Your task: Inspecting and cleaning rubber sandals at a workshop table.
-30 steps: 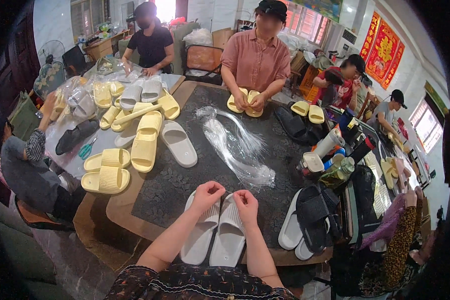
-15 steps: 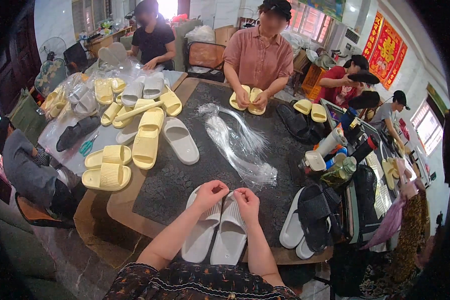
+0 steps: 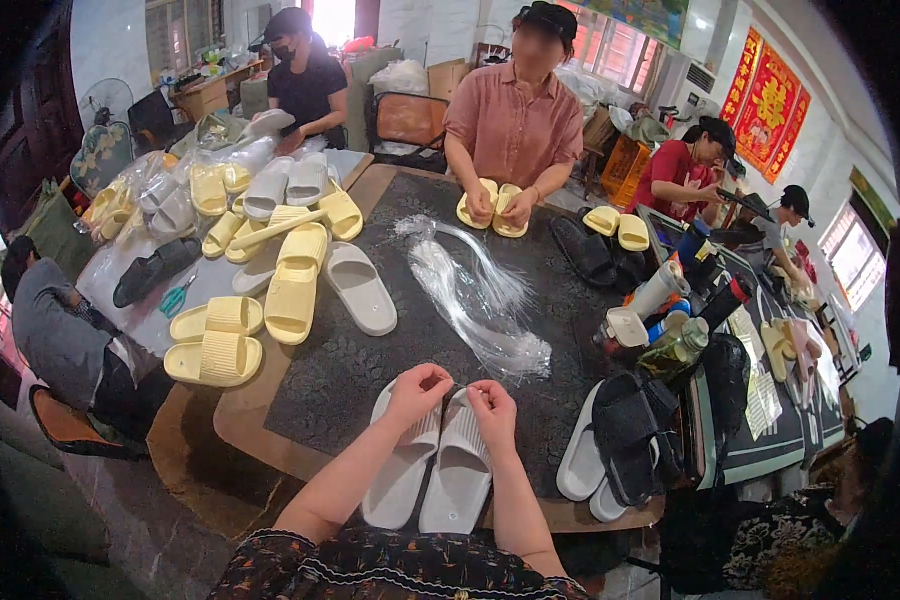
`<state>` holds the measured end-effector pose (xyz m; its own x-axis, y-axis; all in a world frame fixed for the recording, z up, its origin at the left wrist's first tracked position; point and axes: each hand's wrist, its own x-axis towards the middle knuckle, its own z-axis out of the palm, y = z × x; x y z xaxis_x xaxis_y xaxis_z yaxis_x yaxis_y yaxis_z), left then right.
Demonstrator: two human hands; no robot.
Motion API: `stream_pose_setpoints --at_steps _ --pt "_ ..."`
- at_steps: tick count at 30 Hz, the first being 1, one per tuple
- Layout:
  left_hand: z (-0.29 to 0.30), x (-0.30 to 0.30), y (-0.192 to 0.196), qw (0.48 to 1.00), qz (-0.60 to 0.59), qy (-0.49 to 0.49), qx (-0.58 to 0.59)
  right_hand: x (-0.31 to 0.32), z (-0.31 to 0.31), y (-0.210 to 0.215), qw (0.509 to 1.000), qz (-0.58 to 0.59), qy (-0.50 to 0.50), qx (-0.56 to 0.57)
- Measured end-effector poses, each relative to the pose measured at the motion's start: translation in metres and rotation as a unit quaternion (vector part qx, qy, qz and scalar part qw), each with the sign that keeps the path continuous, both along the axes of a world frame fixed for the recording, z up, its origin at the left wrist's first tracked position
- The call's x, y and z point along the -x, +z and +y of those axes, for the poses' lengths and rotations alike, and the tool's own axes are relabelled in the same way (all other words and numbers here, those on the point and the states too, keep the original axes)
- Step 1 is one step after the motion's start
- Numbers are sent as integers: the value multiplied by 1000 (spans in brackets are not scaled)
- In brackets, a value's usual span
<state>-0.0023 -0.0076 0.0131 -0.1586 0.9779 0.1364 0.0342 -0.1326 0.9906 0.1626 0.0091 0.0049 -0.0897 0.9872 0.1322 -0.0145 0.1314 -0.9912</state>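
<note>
A pair of light grey slide slippers lies side by side at the table's near edge, toes away from me. Over their ribbed straps, my left hand and my right hand are closed in pinches, fingertips almost meeting. A thin line seems to run between the fingertips, too fine to make out. Beyond my hands lies a loose bundle of clear thin plastic strands. To its left rests a single grey slipper.
Yellow slippers and bagged pairs fill the table's left, with teal-handled scissors. At right are black slippers, bottles and a jar. A co-worker opposite handles yellow slippers; other people work around.
My hands stay almost in place over the grey slippers, still pinched. At the right, the co-worker in red has lowered the black footwear. The person at far left has shifted a grey slipper.
</note>
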Motion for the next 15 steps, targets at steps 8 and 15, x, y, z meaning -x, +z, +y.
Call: stream_pose_setpoints --at_steps 8,15 --pt "2 1 -4 1000 22 14 5 -1 -1 3 1000 -13 -10 2" --pt "-4 -2 10 991 129 -21 -3 -2 -2 6 999 -49 1 -24"
